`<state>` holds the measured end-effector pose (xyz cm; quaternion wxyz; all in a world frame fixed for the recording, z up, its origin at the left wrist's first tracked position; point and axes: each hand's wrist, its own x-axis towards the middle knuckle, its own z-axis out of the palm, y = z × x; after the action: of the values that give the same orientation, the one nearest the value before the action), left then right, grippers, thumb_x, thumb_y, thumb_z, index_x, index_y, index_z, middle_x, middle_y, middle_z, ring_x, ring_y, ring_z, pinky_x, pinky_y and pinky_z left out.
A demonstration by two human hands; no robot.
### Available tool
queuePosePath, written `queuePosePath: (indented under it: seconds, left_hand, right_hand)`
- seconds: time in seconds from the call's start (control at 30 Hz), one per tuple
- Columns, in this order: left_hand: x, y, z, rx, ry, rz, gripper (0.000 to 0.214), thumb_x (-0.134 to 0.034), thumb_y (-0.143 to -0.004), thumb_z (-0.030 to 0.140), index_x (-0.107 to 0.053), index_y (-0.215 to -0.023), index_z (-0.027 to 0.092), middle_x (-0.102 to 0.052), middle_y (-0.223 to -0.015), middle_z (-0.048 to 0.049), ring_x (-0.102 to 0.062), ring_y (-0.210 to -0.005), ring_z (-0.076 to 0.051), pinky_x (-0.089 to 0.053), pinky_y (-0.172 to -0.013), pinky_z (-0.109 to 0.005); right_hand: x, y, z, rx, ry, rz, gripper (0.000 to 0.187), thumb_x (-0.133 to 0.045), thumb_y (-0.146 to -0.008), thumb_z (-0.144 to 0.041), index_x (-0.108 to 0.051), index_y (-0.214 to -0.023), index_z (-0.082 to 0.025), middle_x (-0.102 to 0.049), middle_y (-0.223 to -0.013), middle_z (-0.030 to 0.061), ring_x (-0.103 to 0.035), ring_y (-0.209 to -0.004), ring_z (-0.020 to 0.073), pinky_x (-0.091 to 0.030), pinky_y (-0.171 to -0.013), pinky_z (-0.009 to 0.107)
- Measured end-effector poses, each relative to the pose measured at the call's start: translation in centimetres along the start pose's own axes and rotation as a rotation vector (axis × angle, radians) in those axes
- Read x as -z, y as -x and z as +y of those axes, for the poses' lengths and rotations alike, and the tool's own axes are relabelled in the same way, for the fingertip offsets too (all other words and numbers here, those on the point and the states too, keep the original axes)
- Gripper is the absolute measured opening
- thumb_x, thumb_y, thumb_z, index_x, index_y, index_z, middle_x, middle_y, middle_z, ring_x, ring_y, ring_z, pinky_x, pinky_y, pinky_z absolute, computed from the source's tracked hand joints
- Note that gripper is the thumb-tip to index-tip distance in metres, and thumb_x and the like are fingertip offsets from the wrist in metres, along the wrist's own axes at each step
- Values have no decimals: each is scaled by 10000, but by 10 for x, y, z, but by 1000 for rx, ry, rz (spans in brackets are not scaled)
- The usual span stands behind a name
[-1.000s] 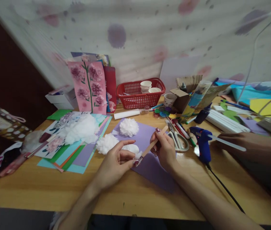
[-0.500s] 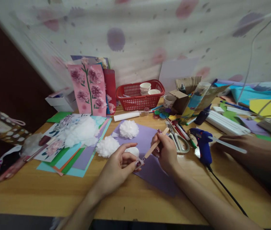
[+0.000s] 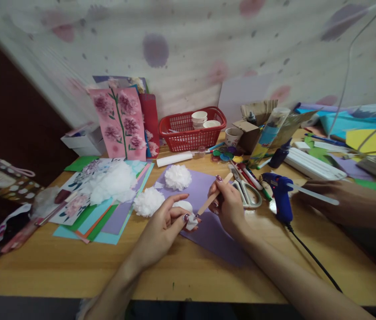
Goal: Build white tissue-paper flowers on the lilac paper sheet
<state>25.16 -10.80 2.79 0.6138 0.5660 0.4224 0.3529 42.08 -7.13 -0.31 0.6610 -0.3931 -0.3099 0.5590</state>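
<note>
Between the fingertips of my left hand (image 3: 166, 222) is a small piece of white tissue paper (image 3: 191, 222). My right hand (image 3: 227, 200) grips a wooden craft stick (image 3: 209, 200) slantwise, its lower end touching the tissue. Under my hands lies a sheet of purple paper (image 3: 221, 235). On and beside that sheet sit two fluffy white paper flowers, one farther back (image 3: 177, 177) and a second flower (image 3: 148, 202) close to my left fingers. A white rounded piece (image 3: 183, 205) is partly hidden behind my left hand.
A blue glue gun (image 3: 281, 200) with a glue stick stands right of the scissors (image 3: 247, 191). Another person's hand (image 3: 334, 200) rests at the right. White tissue pieces (image 3: 114, 182) lie on coloured paper at left. A red basket (image 3: 188, 141) stands behind.
My left fingers have turned the tissue piece, so more of its white surface shows. The craft stick's end stays against it. The view has shifted slightly.
</note>
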Motion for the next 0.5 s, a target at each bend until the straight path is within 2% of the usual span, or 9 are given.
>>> queuePosePath:
  seconds: [0.37,0.5]
  left_hand:
    - [-1,2,-1,26,47,24,476,-574,-905,346,-420,-1308,144,-756,-967,-111,-726,-839,-191,-543,-834,-338]
    - [-2,1,-4,-19,21,62,481,-647,-852,265,-445,-1276,162,-753,-951,-79,-720,-901,-188,-537,-883,-343]
  right_hand:
    - [-1,1,1,30,13,-1,412,-684,-721,-552,-535,-593,-189,-413,-349,-76,-326,-281,53,-251,-281,162]
    - [-1,2,1,38,21,-13,429,-695,-713,-568,-548,-590,-185,-423,-365,-71,-339,-293,53,-258,-283,164]
